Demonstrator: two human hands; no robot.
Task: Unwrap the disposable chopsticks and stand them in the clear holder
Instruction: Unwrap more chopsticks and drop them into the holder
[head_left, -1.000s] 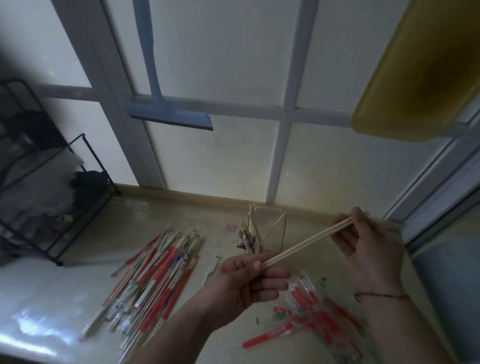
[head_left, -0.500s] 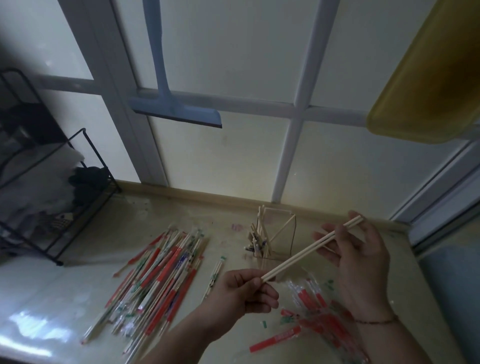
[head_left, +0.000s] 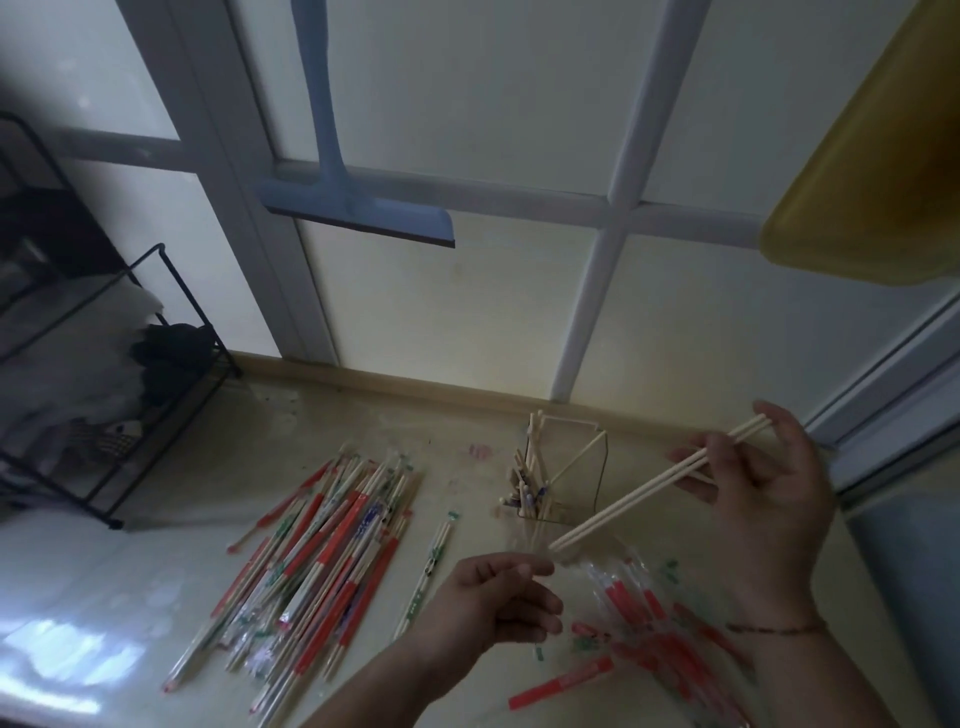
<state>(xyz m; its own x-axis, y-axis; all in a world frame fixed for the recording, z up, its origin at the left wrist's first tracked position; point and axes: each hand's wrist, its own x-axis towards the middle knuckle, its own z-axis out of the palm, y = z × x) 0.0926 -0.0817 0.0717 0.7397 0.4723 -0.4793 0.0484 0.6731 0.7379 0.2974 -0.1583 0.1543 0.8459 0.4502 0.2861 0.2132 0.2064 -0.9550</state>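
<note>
1. Two bare chopsticks (head_left: 660, 480), a freshly unwrapped pair, are held up in the air by the right hand (head_left: 763, 499), pinched near their upper end between thumb and curled fingers; they slant down to the left, with their lower tips just above the left hand (head_left: 498, 597)
2. That left hand has its fingers curled, thumb meeting fingertips; a faint film of clear wrapper seems to sit at the pinch, but blur makes it hard to be sure
3. The clear holder (head_left: 566, 467) stands on the counter (head_left: 130, 597) behind the slanting pair, near the window frame. It already has a small cluster of chopsticks standing in it, mostly leaning to its left side, so part of the job is done
4. A large heap of wrapped chopsticks (head_left: 322, 540) lies well to the left of the holder, with one stray wrapped pair (head_left: 431, 566) beside it; these are still to be opened, and they look like the bulk of the work
5. Empty wrappers (head_left: 649, 623), clear with red bands, are piled below the right hand
6. I judge the step in hand to be nearly finished: the pair is free and only needs standing in the holder
</note>
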